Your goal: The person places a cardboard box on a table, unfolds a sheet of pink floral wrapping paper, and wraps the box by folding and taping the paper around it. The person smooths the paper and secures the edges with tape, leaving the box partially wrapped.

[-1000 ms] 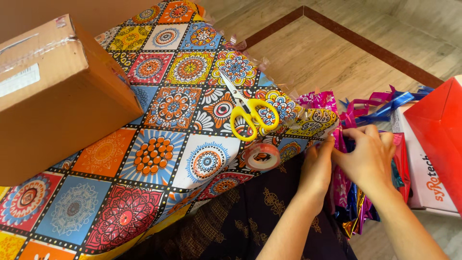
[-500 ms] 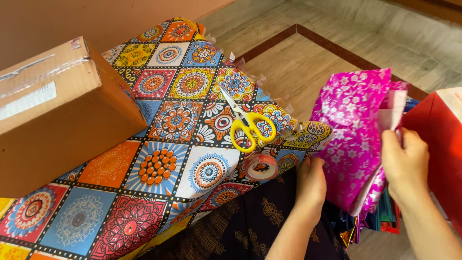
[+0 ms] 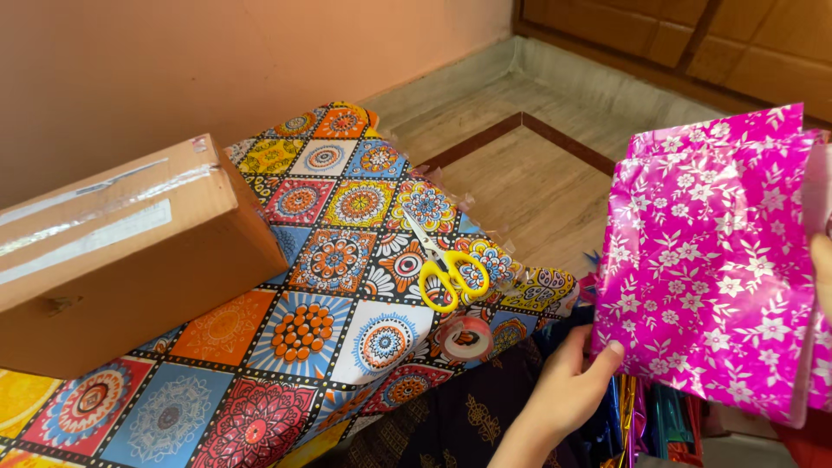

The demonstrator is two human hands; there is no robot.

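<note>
Left hand (image 3: 574, 381) low in the foreground, thumb pressed against the lower left corner of a shiny magenta wrapping sheet (image 3: 706, 260) with white flowers, fingers hidden behind it, gripping that corner. Right hand (image 3: 823, 260) barely in view at the right edge, touching the sheet's far side; grip there impossible to tell. Sheet held upright, above a bundle of metallic papers and ribbons (image 3: 646, 416). Just left, a roll of clear tape (image 3: 465, 336) on a mandala-patterned cloth (image 3: 303, 338), with yellow-handled scissors (image 3: 442, 264) lying just beyond it. Farther left, a brown cardboard box (image 3: 121, 251), tilted on the cloth. Beyond, tiled floor (image 3: 529, 173) and plain wall (image 3: 217, 69).
</note>
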